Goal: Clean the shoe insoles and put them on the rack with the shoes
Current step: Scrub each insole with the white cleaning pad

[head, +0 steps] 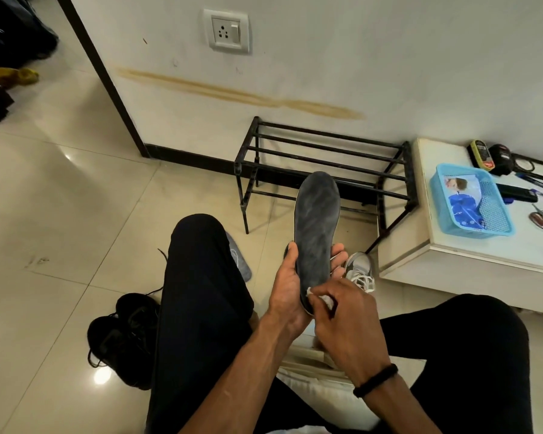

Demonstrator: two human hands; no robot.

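A dark grey insole point(316, 220) stands upright in front of me, toe end up. My left hand point(290, 286) grips its lower half from the left side. My right hand point(345, 311) pinches a small white wipe point(325, 299) and presses it against the insole's heel end. A second grey insole point(240, 261) lies on the floor beside my left knee. A pair of black shoes point(123, 336) sits on the floor at the left. A grey sneaker with white laces point(359, 270) shows behind my hands. The black metal shoe rack point(323, 158) stands against the wall with bare bars.
A low white table point(452, 264) at the right carries a blue plastic basket point(470, 200), polish tins, pens and small tools. A wall socket point(226, 31) is above the rack. My legs in black trousers frame the view over a cream tiled floor point(60, 198).
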